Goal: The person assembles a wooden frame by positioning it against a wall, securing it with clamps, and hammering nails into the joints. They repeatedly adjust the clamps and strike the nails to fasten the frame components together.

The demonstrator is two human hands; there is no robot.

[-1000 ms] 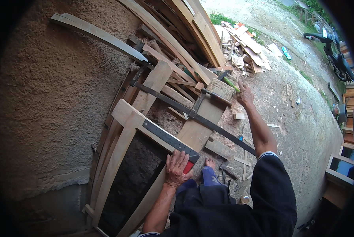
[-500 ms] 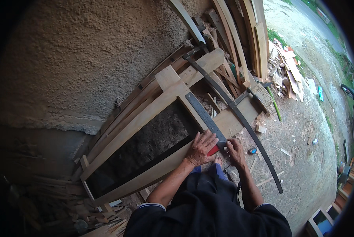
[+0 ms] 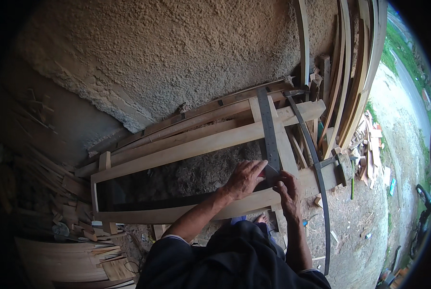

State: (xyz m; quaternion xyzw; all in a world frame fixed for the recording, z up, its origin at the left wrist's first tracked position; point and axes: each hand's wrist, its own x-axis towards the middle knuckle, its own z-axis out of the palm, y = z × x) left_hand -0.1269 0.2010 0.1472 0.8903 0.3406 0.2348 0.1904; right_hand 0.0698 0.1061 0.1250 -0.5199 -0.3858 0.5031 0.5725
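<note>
A long wooden frame (image 3: 186, 147) leans against a rough plastered wall (image 3: 177, 58). A steel try square (image 3: 269, 130) lies along the frame's cross piece near its right end. My left hand (image 3: 243, 179) presses down on the square's lower end, where a bit of red shows under the fingers. My right hand (image 3: 287, 192) rests just to the right, on the lower rail, with its fingers curled at the square's edge. Whether it holds a small tool is hidden. A long dark bar clamp (image 3: 316, 164) spans the frame's right end.
Curved planks (image 3: 350, 72) stand against the wall at the right. Wood offcuts are piled at the left (image 3: 56, 192) and scattered on the dirt ground (image 3: 372, 144). A wide board (image 3: 56, 260) lies at the lower left. A parked motorbike (image 3: 424, 212) shows at the far right.
My head has turned, so the frame now runs nearly level across the view. My right hand came back from the far end of the clamp to the rail beside my left hand.
</note>
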